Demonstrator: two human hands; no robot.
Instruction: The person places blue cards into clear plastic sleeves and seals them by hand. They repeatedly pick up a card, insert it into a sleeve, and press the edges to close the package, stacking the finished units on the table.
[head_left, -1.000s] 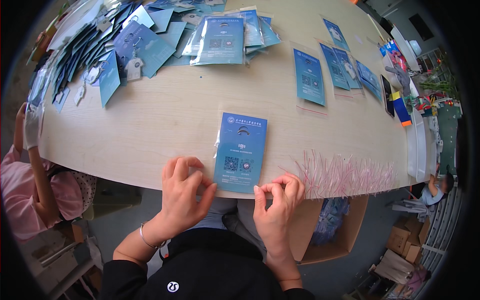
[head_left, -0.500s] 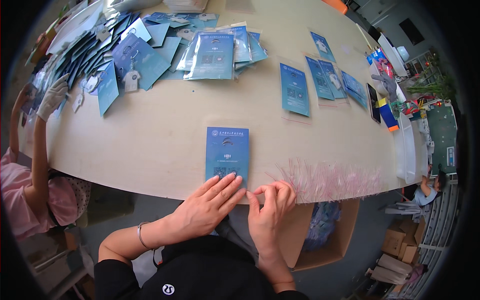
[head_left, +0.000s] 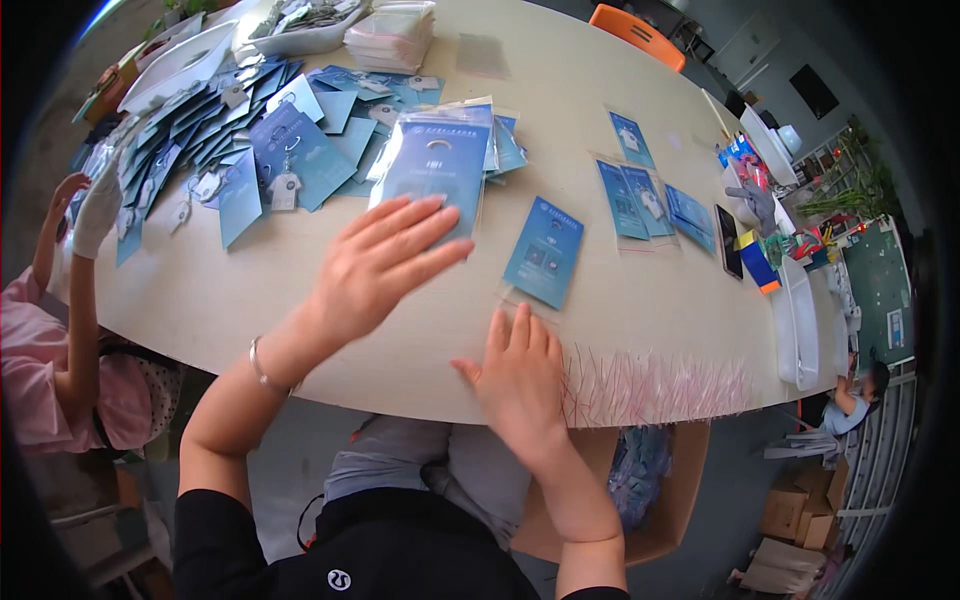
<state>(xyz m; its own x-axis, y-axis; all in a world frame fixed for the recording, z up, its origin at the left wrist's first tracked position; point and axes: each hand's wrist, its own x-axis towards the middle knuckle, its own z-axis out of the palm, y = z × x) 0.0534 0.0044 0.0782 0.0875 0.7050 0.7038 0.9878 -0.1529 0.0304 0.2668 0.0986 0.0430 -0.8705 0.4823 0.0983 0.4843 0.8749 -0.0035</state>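
My left hand (head_left: pixel 385 262) is open, fingers stretched out over the lower part of a blue printed card in a clear bag (head_left: pixel 432 165). This bagged card is on top of a small pile of similar ones. My right hand (head_left: pixel 522 375) lies open, its fingertips at the clear lower edge of another bagged blue card (head_left: pixel 545 252), which lies tilted on the table. Right beside that hand is a row of thin clear strips with pink-red edges (head_left: pixel 660 388) along the table's front edge.
Several blue cards with shirt-shaped keyrings (head_left: pixel 285 190) are heaped at left, near a co-worker's gloved hand (head_left: pixel 95 215). More bagged cards (head_left: pixel 690 218) and a phone (head_left: pixel 729 243) lie at right. At the back are a stack of clear bags (head_left: pixel 390 40) and an orange chair (head_left: pixel 638 35).
The card that lay before me is now on the pile, with my left hand over it. My right hand has gone forward, and the lone bagged card at right has come nearer and tilted.
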